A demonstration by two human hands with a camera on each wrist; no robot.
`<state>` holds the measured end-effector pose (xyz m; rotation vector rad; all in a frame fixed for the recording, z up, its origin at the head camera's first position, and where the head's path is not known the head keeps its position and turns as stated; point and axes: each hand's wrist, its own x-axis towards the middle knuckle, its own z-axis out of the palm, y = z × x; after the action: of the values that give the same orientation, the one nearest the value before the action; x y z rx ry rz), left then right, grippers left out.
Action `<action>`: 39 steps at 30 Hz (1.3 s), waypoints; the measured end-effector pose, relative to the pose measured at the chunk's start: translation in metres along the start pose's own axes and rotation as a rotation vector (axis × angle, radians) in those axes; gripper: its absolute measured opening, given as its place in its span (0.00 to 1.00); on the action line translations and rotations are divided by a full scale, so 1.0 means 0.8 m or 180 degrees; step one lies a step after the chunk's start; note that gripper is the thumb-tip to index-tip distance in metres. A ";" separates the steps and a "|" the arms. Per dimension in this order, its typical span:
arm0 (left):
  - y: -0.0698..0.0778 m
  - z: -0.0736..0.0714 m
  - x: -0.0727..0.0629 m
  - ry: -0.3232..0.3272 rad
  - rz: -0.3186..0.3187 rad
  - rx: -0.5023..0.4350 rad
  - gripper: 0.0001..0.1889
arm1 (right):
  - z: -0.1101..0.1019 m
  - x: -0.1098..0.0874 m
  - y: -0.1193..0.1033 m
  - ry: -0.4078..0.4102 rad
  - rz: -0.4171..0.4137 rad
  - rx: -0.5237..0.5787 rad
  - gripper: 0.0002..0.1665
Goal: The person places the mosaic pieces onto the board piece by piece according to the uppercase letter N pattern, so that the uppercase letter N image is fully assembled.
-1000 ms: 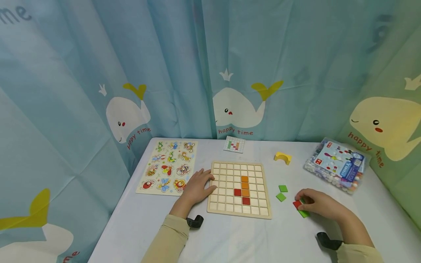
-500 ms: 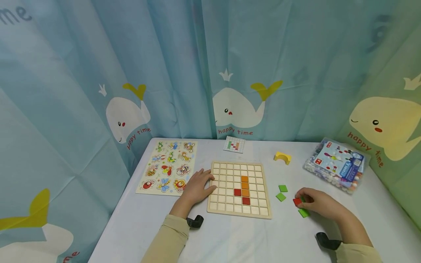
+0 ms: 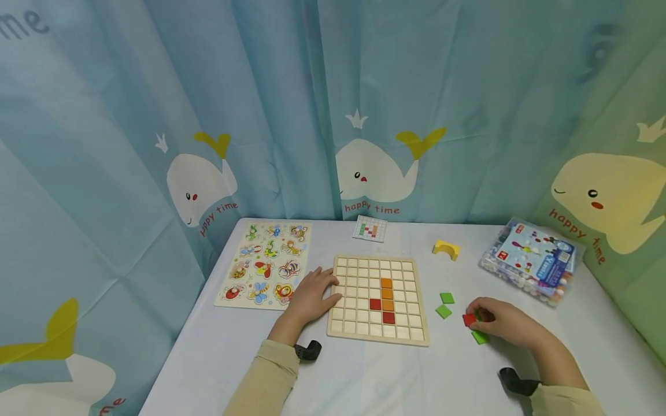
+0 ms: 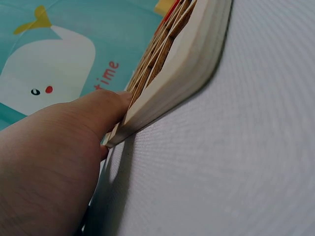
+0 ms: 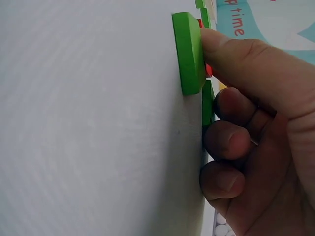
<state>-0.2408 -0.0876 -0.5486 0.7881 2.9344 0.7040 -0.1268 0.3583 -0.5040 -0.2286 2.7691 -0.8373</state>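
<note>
A wooden grid board [image 3: 359,332] lies in the middle of the table, with three orange tiles [image 3: 387,293] in a column and two red tiles [image 3: 388,318] set in its squares. My left hand [image 3: 310,296] rests at the board's left edge, its thumb touching the rim [image 4: 170,88] in the left wrist view. My right hand [image 3: 496,319] pinches a red square tile [image 3: 469,320] by thumb and fingers. Loose green tiles [image 3: 480,337] lie under and beside it. A green tile [image 5: 188,54] partly covers the red one in the right wrist view.
Two more green tiles [image 3: 444,311] lie between board and right hand. A small pattern card [image 3: 370,229] and a yellow arch block [image 3: 446,250] are farther back. An insect puzzle board [image 3: 265,266] lies at the left. A clear box of beads [image 3: 533,260] stands back right.
The red tile in my right hand has shifted slightly away from the green tile beneath it and turned a little. My left hand and the board have stayed in place.
</note>
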 end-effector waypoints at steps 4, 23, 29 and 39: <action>0.000 -0.001 0.000 0.0027 0.0030 0.0011 0.17 | 0.000 0.001 0.000 0.0001 0.0034 -0.0031 0.13; -0.009 0.009 0.005 0.0046 0.0054 0.0055 0.18 | 0.000 0.004 -0.005 0.0145 0.0080 -0.0059 0.16; -0.011 0.011 0.005 0.0042 0.0036 0.0089 0.19 | -0.003 0.007 -0.022 0.0235 -0.0047 -0.0028 0.16; -0.010 0.011 0.006 0.0019 0.0013 0.0081 0.19 | 0.003 0.030 -0.055 0.0325 -0.0283 -0.0146 0.15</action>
<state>-0.2475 -0.0881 -0.5594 0.7959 2.9535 0.6720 -0.1459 0.3155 -0.4857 -0.3283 2.8946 -0.8290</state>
